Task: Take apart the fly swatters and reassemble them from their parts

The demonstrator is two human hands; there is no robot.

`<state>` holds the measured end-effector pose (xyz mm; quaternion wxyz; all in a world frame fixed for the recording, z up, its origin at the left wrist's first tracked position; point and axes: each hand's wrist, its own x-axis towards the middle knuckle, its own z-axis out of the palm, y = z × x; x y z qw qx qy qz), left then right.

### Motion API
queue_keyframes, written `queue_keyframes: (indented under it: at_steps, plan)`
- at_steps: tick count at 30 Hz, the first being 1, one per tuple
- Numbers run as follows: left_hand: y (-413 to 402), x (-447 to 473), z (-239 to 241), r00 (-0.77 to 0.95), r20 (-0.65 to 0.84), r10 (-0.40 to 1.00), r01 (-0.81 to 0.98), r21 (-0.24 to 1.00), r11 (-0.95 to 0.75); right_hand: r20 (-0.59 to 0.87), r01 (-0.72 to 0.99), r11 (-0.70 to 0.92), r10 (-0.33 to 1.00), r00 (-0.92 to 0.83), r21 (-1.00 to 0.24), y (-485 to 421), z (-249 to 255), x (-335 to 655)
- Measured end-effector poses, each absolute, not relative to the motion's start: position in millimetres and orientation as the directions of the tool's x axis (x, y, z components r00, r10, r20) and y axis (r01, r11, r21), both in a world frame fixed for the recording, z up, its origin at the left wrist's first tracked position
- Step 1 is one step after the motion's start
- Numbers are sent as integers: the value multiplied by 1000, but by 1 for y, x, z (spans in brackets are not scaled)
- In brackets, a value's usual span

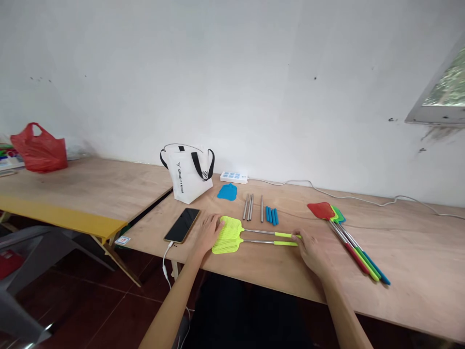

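Two yellow-green fly swatters lie side by side on the wooden table, mesh heads to the left and handles to the right. My left hand rests at the outer edge of the heads with its fingers stretched out. At the other end, my right hand has its fingers closed on the handle ends. Behind the swatters are several metal rods, one rod set apart, several blue grip sleeves, and a blue swatter head.
Several finished-looking swatters in red, green, yellow and blue lie in a stack at right. A phone with a white cable, a white bag and a power strip sit left and behind. A red plastic bag stands on another table.
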<state>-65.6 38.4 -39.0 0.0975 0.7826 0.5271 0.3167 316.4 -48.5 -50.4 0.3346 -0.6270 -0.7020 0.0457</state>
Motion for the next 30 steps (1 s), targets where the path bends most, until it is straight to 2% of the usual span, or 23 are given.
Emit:
queue_keyframes:
  at_steps: [3,9,12,18,22,27,30]
  plan:
    - [32,-58,-24,263,455,851,714,501,-489,465,816,243,885,35,-525,-49,-47,318]
    - [10,-39,6,410,543,733,724,296,-624,460,726,254,883,96,-639,-52,-46,319]
    - [5,-34,9,476,558,680,691,240,-681,451,678,271,887,101,-684,-54,-41,313]
    - [1,-31,11,551,593,587,601,205,-772,444,676,294,895,54,-675,-61,-28,309]
    - [-7,-27,19,594,586,551,602,130,-788,464,721,354,884,-51,-595,-71,-10,303]
    - [-19,-22,28,677,552,487,533,89,-842,462,853,404,857,-227,-330,-85,12,277]
    - [-25,-16,30,696,547,464,497,100,-862,433,865,432,851,-297,-254,-89,14,258]
